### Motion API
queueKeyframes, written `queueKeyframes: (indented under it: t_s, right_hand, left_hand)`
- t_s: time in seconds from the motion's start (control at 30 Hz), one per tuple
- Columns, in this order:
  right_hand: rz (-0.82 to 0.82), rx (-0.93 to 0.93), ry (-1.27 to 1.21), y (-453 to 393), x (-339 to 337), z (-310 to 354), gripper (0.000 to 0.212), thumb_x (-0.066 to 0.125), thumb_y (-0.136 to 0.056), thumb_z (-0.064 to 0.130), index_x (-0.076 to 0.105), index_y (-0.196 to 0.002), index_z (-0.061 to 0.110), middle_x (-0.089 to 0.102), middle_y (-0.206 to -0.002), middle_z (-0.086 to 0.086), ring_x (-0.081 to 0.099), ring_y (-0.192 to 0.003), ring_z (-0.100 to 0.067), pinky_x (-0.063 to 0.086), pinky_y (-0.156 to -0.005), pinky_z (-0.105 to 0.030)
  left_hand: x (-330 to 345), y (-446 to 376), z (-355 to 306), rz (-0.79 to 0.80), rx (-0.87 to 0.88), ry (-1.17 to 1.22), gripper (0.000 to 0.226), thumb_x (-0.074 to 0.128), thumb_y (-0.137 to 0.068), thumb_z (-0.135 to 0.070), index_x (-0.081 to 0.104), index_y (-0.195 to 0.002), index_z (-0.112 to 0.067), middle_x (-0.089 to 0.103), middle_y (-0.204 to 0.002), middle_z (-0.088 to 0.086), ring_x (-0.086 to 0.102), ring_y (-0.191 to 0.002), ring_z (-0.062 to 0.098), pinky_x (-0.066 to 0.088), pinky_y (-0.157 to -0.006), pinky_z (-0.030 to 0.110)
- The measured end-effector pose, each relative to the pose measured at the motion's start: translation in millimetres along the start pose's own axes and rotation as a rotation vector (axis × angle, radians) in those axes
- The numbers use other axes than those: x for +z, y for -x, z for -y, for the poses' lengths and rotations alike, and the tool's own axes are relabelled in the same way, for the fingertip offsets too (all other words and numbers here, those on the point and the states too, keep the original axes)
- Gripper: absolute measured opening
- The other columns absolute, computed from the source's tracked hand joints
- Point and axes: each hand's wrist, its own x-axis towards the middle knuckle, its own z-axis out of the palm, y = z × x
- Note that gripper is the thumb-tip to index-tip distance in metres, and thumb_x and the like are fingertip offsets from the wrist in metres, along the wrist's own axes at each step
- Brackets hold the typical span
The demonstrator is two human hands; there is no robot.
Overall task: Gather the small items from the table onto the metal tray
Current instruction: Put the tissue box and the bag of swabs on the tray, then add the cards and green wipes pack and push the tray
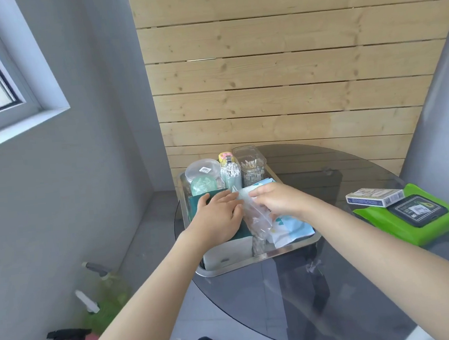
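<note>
Over the metal tray point(256, 260), the right hand point(275, 200) pinched a clear bag point(258, 218) while the left hand point(218, 214) lay flat, fingers straight, on a green cloth point(195, 201). Laying the bag flat would likely stop it sliding off; the card box point(374, 196) and wipes pack point(416, 210) waited on the table point(338, 282).

Left hand point(218, 215) flat, right hand point(274, 202) curled.
</note>
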Motion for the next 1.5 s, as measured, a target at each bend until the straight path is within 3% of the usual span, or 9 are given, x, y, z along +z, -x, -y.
queueKeyframes:
  t_s: [0.17, 0.37, 0.6, 0.73, 0.9, 1.07, 1.3, 1.4, 1.5]
  right_hand:
    - [-0.076, -0.081, 0.068, 5.5, -0.3, -9.6, 0.039, 0.045, -0.092, 0.011, 0.058, -0.128, 0.018, 0.063, -0.129, -0.003, 0.066, -0.107, -0.021, 0.050, -0.085, -0.026]
    - [-0.113, -0.123, -0.080, 15.3, -13.6, -18.9, 0.032, 0.056, -0.091, 0.010, 0.062, -0.122, 0.013, 0.069, -0.117, -0.010, 0.070, -0.093, -0.021, 0.054, -0.063, -0.020]
    - [-0.342, -0.094, -0.005, 37.7, -53.7, -48.4, 0.024, 0.054, -0.090, 0.008, 0.071, -0.104, 0.014, 0.073, -0.100, -0.007, 0.070, -0.089, -0.020, 0.056, -0.076, -0.032]
    - [-0.461, -0.041, 0.126, 43.5, -72.8, -77.5, 0.023, 0.053, -0.091, 0.013, 0.071, -0.105, 0.017, 0.069, -0.102, 0.003, 0.062, -0.062, -0.002, 0.044, -0.055, -0.007]
    - [-0.555, 0.117, 0.424, 36.1, -96.2, -117.7, 0.031, 0.055, -0.088, 0.024, 0.065, -0.117, 0.025, 0.065, -0.123, -0.001, 0.052, -0.118, -0.024, 0.040, -0.094, -0.031]
    - [-0.424, 0.325, 0.641, 21.3, -115.0, -149.4, 0.057, 0.056, -0.082, 0.046, 0.045, -0.136, 0.033, 0.045, -0.140, -0.006, 0.036, -0.130, -0.032, 0.026, -0.105, -0.038]
    - [-0.376, 0.289, 0.521, 9.5, -129.4, -165.5, 0.041, 0.063, -0.078, 0.042, 0.061, -0.118, 0.031, 0.063, -0.126, 0.001, 0.052, -0.121, -0.027, 0.032, -0.099, -0.037]
    - [-0.397, 0.180, 0.259, 9.3, -132.1, -165.3, 0.059, 0.073, -0.073, 0.038, 0.054, -0.128, 0.028, 0.061, -0.129, 0.004, 0.057, -0.115, -0.020, 0.044, -0.093, -0.033]
    - [-0.365, 0.024, -0.084, 11.1, -130.2, -154.9, 0.068, 0.080, -0.069, 0.027, 0.049, -0.129, 0.027, 0.061, -0.123, 0.007, 0.063, -0.104, -0.015, 0.052, -0.079, -0.026]
  left_hand:
    - [0.9, 0.4, -5.3, -0.006, 0.011, -0.054, 0.046, 0.021, -0.102, -0.029, 0.042, -0.144, -0.027, 0.026, -0.159, -0.007, 0.013, -0.149, 0.012, 0.001, -0.121, 0.044]
    - [0.3, 3.3, -20.6, -0.038, 0.025, 0.030, 0.047, 0.024, -0.103, -0.033, 0.036, -0.147, -0.024, 0.016, -0.162, 0.000, 0.008, -0.150, 0.015, 0.000, -0.122, 0.041]
    - [1.5, -8.4, -72.7, -0.135, 0.115, 0.037, 0.042, 0.033, -0.101, -0.031, 0.050, -0.137, -0.020, 0.042, -0.150, 0.000, 0.032, -0.140, 0.018, 0.008, -0.120, 0.037]
    - [14.3, -27.0, -100.8, -0.134, 0.148, 0.032, 0.037, 0.036, -0.099, -0.028, 0.058, -0.128, -0.019, 0.057, -0.132, 0.002, 0.049, -0.124, 0.021, 0.023, -0.108, 0.035]
    - [35.4, -58.2, -130.8, -0.058, 0.172, 0.029, 0.036, 0.038, -0.096, -0.026, 0.062, -0.122, -0.017, 0.062, -0.118, 0.005, 0.053, -0.115, 0.026, 0.029, -0.101, 0.038]
    - [51.3, -90.3, -154.4, 0.043, 0.159, 0.071, 0.038, 0.036, -0.097, -0.027, 0.057, -0.126, -0.018, 0.058, -0.126, 0.007, 0.052, -0.118, 0.028, 0.030, -0.105, 0.039]
    - [73.6, -115.9, -165.9, 0.170, 0.050, 0.392, 0.041, 0.035, -0.097, -0.025, 0.050, -0.133, -0.017, 0.055, -0.132, 0.010, 0.049, -0.123, 0.027, 0.037, -0.107, 0.036]
    - [69.1, -123.1, -168.0, 0.158, -0.038, 0.482, 0.048, 0.032, -0.100, -0.025, 0.034, -0.146, -0.012, 0.043, -0.148, 0.013, 0.041, -0.135, 0.028, 0.034, -0.108, 0.031]
    - [55.2, -133.4, -166.1, 0.175, -0.217, 0.718, 0.054, 0.034, -0.100, -0.033, 0.030, -0.149, -0.013, 0.044, -0.147, 0.009, 0.054, -0.121, 0.028, 0.052, -0.095, 0.037]
